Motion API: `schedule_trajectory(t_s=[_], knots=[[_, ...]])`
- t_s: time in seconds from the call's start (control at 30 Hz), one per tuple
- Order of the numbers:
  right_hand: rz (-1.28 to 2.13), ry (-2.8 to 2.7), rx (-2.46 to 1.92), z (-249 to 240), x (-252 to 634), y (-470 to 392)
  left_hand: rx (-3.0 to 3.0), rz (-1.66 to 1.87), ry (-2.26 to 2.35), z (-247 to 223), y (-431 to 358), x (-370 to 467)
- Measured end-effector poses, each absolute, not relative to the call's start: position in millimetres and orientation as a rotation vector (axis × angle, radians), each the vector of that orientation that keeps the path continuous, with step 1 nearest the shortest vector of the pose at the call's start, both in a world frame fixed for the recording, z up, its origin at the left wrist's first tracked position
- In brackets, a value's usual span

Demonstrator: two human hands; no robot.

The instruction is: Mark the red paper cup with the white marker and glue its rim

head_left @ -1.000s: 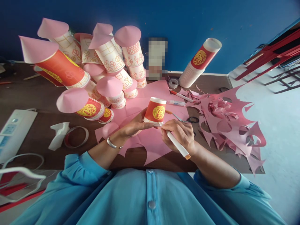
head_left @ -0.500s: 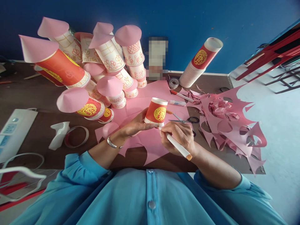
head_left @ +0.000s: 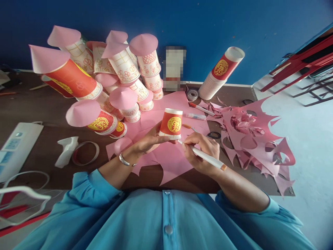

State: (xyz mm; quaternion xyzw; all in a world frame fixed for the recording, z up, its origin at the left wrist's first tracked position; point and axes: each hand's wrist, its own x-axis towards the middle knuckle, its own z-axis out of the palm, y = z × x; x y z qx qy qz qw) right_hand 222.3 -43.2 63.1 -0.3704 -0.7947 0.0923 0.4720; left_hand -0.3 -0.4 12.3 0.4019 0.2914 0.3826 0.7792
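My left hand (head_left: 151, 139) is wrapped round the lower part of a red paper cup (head_left: 171, 123) with a yellow emblem and white bands at both ends. A white marker (head_left: 206, 156) with an orange end is pinched in my right hand (head_left: 201, 151). Its tip lies close to the cup's lower rim; whether it touches, I cannot tell. Beneath both hands are cut pink paper sheets (head_left: 173, 165). Black-handled scissors (head_left: 214, 135) lie just beyond my right hand, their blades mostly hidden behind it.
Cup towers with pink cone tops (head_left: 123, 99) crowd the back left. A cup stack (head_left: 214, 81) stands at the wall near a tape roll (head_left: 192, 94). Pink scraps (head_left: 249, 135) cover the right side. A tape ring (head_left: 85, 153) and power strip (head_left: 19, 147) lie left.
The marker and my right hand have moved slightly right, and the marker tilts flatter. The cup has shifted a little left and turned slightly in my left hand.
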Motion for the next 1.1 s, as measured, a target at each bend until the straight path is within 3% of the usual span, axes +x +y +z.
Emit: schedule_trajectory(t_s=[0.23, 0.93, 1.1], knots=[[0.075, -1.858, -0.821, 55, 223, -39, 0.9, 0.982, 0.556, -13, 2, -3], [0.049, -2.014, -0.669, 44, 221, -41, 1.003, 0.839, 0.569, 19, -1, 4], [-0.004, -1.969, -0.646, 45, 223, -38, 0.947, 0.856, 0.568, 8, -2, 0]])
